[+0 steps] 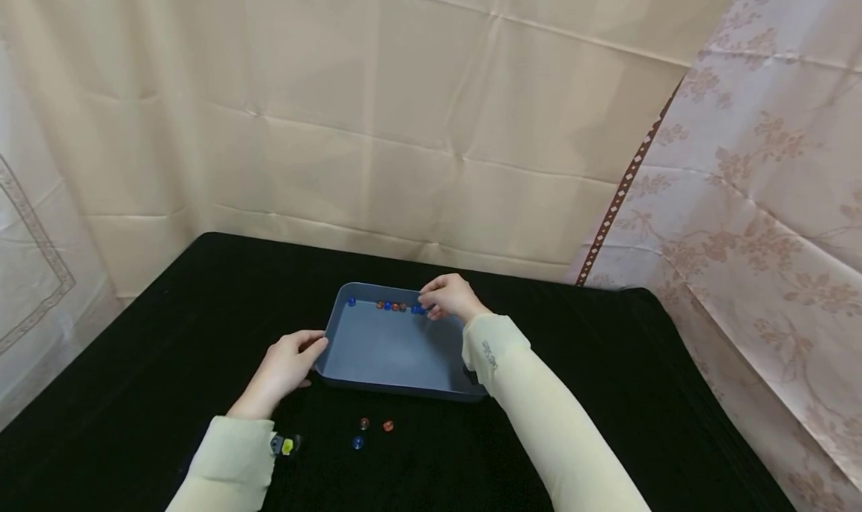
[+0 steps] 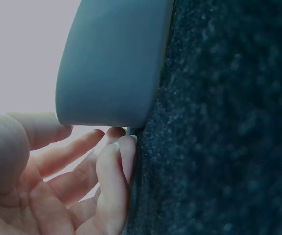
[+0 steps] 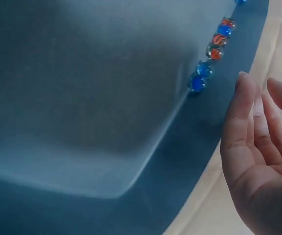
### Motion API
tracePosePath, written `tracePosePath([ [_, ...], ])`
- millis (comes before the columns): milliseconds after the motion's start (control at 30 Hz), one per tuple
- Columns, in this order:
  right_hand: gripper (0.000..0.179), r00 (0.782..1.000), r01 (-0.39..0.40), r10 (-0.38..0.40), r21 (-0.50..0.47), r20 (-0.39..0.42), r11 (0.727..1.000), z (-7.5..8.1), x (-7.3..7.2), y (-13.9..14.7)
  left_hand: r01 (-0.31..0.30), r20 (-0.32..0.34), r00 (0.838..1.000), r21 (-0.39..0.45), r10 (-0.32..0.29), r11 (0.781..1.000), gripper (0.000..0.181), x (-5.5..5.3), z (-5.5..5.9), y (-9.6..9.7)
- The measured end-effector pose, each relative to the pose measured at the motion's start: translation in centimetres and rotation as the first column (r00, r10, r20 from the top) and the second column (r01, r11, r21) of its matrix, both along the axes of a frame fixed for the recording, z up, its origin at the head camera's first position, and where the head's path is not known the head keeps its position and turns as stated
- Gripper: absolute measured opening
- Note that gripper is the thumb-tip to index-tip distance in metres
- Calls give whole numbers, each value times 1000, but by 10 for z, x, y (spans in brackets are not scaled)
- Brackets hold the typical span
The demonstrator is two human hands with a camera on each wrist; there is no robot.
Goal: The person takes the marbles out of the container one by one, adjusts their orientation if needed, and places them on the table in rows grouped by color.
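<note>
A shallow grey-blue tray (image 1: 397, 355) lies on the black cloth. Along its far wall sit several glass marbles (image 3: 216, 51), some blue and some orange-red, with a single blue marble (image 1: 352, 302) farther left. My right hand (image 1: 450, 298) hovers at the far wall beside two blue marbles (image 3: 198, 82); its fingers are loosely bent, thumb apart, nothing between them. At the tray's left end, my left hand (image 1: 286, 362) has its fingertips (image 2: 114, 132) right at the outside of the wall. Its thumb is close to the rim, and the fingers are relaxed.
Three loose marbles lie on the black cloth (image 1: 168, 392) in front of the tray: a blue one (image 1: 358, 442) and two reddish ones, the right one (image 1: 387, 426) slightly apart. A beige curtain (image 1: 350, 123) hangs behind the table, and a floral curtain (image 1: 761, 197) at the right.
</note>
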State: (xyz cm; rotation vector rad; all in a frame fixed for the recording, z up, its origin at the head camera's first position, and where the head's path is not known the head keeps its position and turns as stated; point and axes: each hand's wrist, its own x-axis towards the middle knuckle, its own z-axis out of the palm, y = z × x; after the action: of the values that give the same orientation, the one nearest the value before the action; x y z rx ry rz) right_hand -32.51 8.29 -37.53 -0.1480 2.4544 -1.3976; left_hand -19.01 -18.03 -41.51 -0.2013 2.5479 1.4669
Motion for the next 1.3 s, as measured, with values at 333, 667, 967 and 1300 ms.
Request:
tracePosePath([
  [333, 22, 1000, 17, -17, 30, 13, 999, -13, 1, -3, 1, -7, 1000, -1, -1, 1000, 46, -1, -2, 0],
  [667, 22, 999, 27, -28, 85, 18, 996, -23, 0, -5, -6, 8, 1000, 0, 6, 1000, 46, 0, -2, -1],
  [967, 20, 999, 34, -36, 64, 32, 997, -29, -1, -5, -2, -4, 1000, 7, 2, 1000, 46, 0, -1, 0],
  [1300, 16, 998, 64, -65, 49, 26, 997, -37, -3, -5, -9, -7, 1000, 1, 9, 1000, 46, 1, -1, 1],
])
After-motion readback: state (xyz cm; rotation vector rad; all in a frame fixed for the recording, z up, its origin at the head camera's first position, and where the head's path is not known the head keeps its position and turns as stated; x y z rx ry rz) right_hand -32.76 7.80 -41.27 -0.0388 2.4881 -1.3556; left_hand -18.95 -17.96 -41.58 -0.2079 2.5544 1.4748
